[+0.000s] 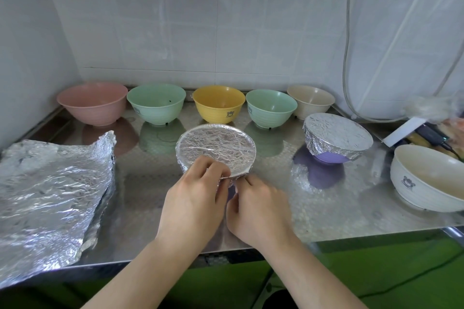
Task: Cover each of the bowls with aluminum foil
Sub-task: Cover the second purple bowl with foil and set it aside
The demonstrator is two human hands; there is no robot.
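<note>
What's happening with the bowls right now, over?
Both hands, left hand and right hand, crimping foil at the centre bowl near rim. Purple bowl covered. Six bowls bare. Nothing blocking.

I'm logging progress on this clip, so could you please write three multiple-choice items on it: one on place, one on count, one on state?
1. Where do the spare foil sheets lie?
A. the table's left
B. the table's right
C. in the pink bowl

2. How many bowls bear foil?
A. one
B. two
C. five

3. What are both hands doing?
A. resting flat
B. lifting the yellow bowl
C. pinching foil at the centre bowl's near rim

Answers:
A, the stack lies at left.
B, the centre bowl and purple bowl.
C, left hand and right hand pinch there.
</note>
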